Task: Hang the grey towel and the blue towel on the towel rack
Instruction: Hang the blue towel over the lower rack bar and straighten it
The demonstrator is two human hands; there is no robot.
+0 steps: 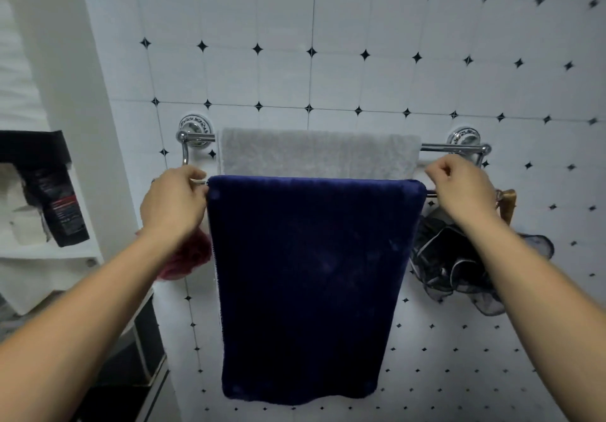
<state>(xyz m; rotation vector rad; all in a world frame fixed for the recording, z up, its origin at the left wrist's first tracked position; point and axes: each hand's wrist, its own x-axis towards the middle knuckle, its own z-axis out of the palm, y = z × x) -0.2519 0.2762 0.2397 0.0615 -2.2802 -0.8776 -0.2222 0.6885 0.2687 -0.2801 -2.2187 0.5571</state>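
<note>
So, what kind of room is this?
Most likely a bathroom: a towel rack on a tiled wall holds a grey towel and a blue towel, and a black mesh sponge hangs beside it.

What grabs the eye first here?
The blue towel, draped over the front bar of the towel rack, centre frame, with the grey towel on the rear bar behind it. The left hand pinches its upper left corner; the right hand curls its fingers by the upper right corner.

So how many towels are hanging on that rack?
2: the grey towel over the rear bar, the blue towel over the front bar, covering its lower part. Another could hide behind.
</note>
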